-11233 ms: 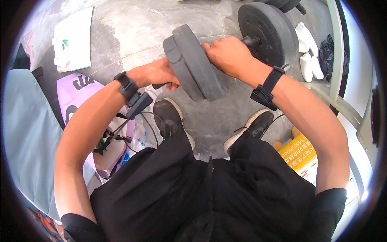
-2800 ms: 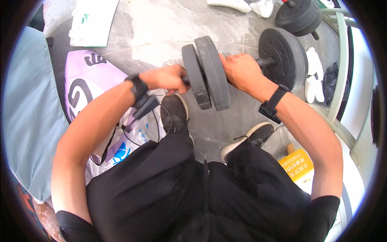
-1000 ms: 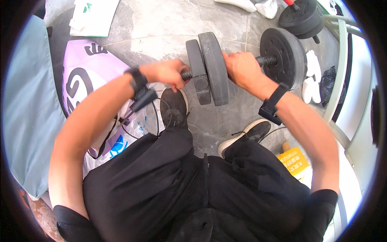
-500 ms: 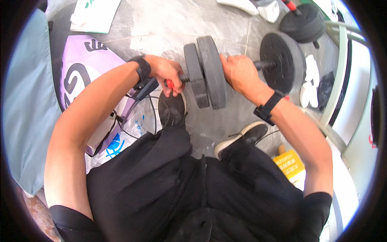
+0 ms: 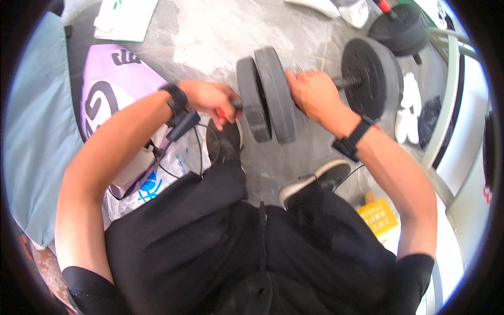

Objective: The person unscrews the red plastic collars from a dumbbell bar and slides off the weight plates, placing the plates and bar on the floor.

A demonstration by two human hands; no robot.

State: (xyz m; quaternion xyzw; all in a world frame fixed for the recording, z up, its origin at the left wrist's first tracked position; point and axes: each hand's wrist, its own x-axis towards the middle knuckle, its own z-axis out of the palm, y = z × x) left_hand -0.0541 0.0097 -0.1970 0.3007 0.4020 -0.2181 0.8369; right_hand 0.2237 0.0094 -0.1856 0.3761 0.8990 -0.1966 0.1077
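Note:
A dumbbell with two thick dark grey weight plates point(image 5: 278, 97) on its left end is held above the floor between my knees. My right hand point(image 5: 314, 94) wraps round the bar just right of these plates. At the bar's threaded left tip, my left hand point(image 5: 212, 102) has its fingers closed on a red collar nut point(image 5: 221, 113), mostly hidden by them. The outer plate point(image 5: 253, 102) leans slightly away from the inner one, leaving a narrow gap. On the right end of the bar sits a round black plate point(image 5: 370, 79).
A second dumbbell point(image 5: 399, 31) lies at the far right, beside white gloves point(image 5: 408, 110) and a metal frame point(image 5: 449, 100). To the left are a purple bag point(image 5: 113, 73), a clear plastic bag point(image 5: 173, 163) and a cable. A yellow box point(image 5: 378, 216) lies near my right knee.
My left hand has shifted slightly left at the bar's tip, still on the red nut. The outer plate has moved a little left, and the gap between the plates looks wider.

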